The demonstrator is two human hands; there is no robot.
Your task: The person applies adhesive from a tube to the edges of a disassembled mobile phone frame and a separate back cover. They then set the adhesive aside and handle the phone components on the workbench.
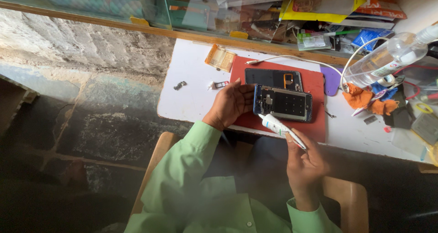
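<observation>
My left hand [230, 104] grips the left end of an opened phone frame [284, 103], which lies flat on a red mat [315, 84]. My right hand [303, 162] holds a white glue tube [279, 127], its nozzle end touching the frame's lower left corner. A dark phone back cover [273, 78] with an orange-ringed cut-out lies on the mat just behind the frame. Both sleeves are light green.
The white table [191, 87] also carries a clear plastic bottle [388, 57], a white cable [292, 58], orange cloth [367, 100], a purple pick [331, 80], small parts [180, 84] and a SIM tray [221, 83]. Cluttered shelves stand behind. A wooden chair [351, 201] is under me.
</observation>
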